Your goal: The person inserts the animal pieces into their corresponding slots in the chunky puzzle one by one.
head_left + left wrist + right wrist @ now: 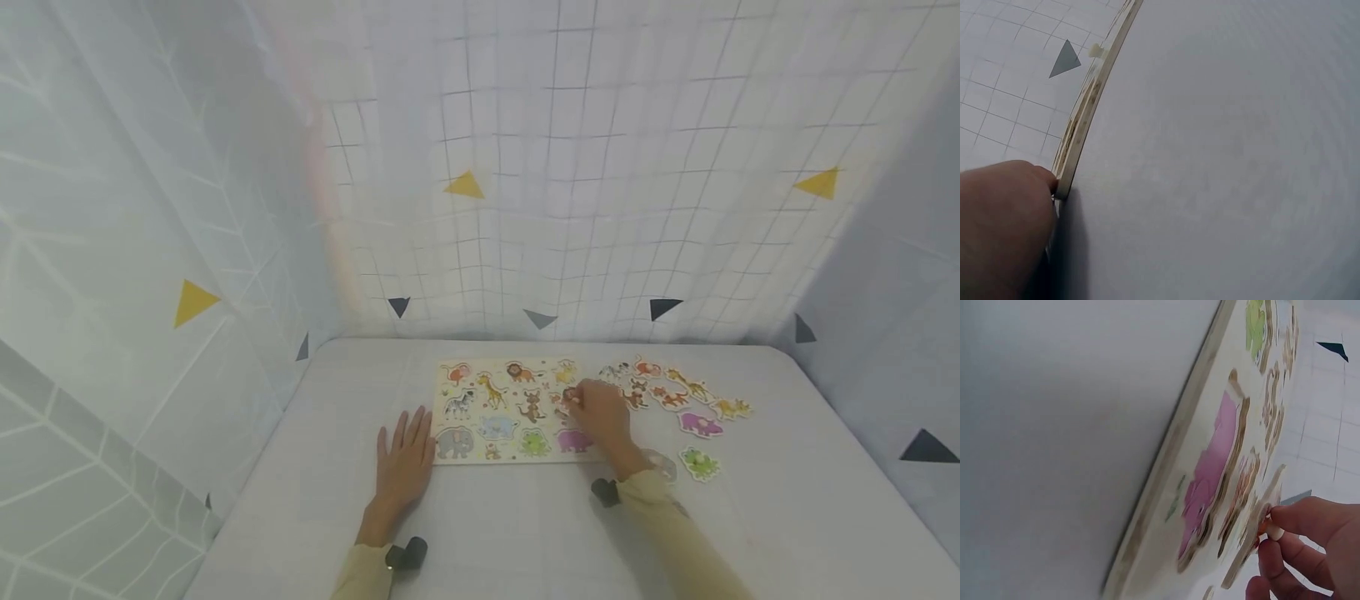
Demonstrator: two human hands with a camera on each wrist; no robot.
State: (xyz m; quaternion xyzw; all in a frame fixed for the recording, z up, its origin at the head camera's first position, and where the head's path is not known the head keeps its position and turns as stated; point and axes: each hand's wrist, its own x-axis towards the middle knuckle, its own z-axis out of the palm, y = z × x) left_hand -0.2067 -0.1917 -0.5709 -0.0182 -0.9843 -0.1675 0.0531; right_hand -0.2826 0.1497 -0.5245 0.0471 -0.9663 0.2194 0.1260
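A cream wooden animal puzzle board (480,457) lies on the table, with printed animals in cut-out recesses. My left hand (406,463) rests flat with straight fingers along the board's left edge; in the left wrist view its thumb side (1010,219) touches the board corner. My right hand (606,417) is over the board's right side. Its thumb and fingers pinch the knob of a lion puzzle piece (571,394). In the right wrist view the tilted piece (1250,534) is just above the board, beside the purple hippo recess (1210,465).
Right of the board lie several loose animal pieces, including a purple hippo (701,425), a green frog (700,463), a tiger (670,397) and a monkey (647,367). A grey elephant piece (662,465) is partly hidden by the right forearm. A gridded cloth wall (540,208) stands behind the table.
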